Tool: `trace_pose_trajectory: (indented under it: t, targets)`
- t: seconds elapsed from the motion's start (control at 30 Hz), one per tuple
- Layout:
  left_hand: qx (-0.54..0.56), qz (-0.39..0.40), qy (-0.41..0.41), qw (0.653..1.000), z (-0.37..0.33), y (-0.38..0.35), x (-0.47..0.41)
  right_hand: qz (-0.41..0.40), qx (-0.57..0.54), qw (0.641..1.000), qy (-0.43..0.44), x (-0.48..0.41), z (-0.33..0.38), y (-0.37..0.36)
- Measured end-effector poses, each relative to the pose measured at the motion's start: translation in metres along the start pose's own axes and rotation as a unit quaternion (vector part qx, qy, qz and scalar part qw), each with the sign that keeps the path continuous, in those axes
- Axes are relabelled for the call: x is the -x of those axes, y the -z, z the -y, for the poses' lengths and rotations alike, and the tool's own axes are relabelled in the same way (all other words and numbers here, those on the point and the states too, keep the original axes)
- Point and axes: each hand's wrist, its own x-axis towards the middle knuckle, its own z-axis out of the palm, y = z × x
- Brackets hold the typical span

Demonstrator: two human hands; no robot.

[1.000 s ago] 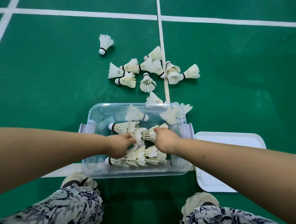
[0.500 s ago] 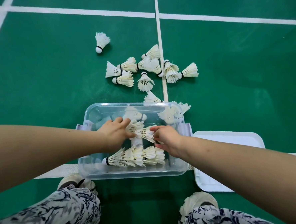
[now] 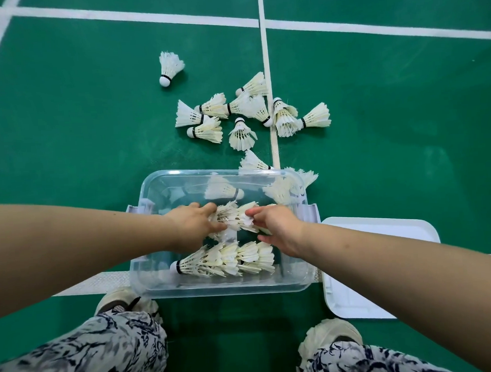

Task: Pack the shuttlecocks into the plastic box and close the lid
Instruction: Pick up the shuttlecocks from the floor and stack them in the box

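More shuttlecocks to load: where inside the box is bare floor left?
Free: the far-left corner of the plastic box, between its left wall and the lone shuttlecock. Crowded: the centre, where left grip and right grip hold the middle stack, and the near row.

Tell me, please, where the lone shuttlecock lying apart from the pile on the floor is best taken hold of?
Probably by the cork, pinched from above on the near side. The lone shuttlecock lies with its round cork toward the person and its feathers fanned away, so the cork is the firm, closest part; the feathers would likely bend.
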Motion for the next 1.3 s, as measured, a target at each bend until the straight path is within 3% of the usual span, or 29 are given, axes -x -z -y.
trace_pose_trajectory:
  t: [0.2, 0.37, 0.47, 0.63, 0.93, 1.1, 1.23, 1.3]
  targets:
    - [0.028, 0.017, 0.013, 0.999, -0.001, 0.007, 0.002, 0.017, 0.146, 0.989, 0.019, -0.003, 0.001, 0.001]
    - [0.039, -0.052, 0.012, 0.998, 0.000, 0.020, 0.012, -0.033, 0.280, 0.956, 0.077, -0.002, 0.011, -0.002]
    - [0.041, -0.088, 0.019, 0.995, 0.003, 0.028, 0.019, -0.059, 0.296, 0.948, 0.102, 0.003, 0.019, 0.001]
    - [0.065, -0.170, 0.034, 0.983, 0.000, 0.053, 0.032, -0.036, 0.264, 0.955, 0.130, 0.021, 0.038, 0.004]
    - [0.200, -0.343, 0.055, 0.916, 0.019, 0.111, 0.029, -0.065, 0.275, 0.924, 0.256, 0.031, 0.096, 0.016]
    - [0.229, -0.275, 0.107, 0.928, 0.053, 0.110, -0.005, -0.129, 0.361, 0.884, 0.268, 0.000, 0.121, 0.039]
    - [0.244, -0.235, 0.166, 0.926, 0.080, 0.100, -0.032, -0.120, 0.429, 0.864, 0.235, -0.039, 0.129, 0.049]
    - [0.243, -0.221, 0.196, 0.924, 0.092, 0.095, -0.043, -0.100, 0.495, 0.831, 0.231, -0.059, 0.127, 0.048]
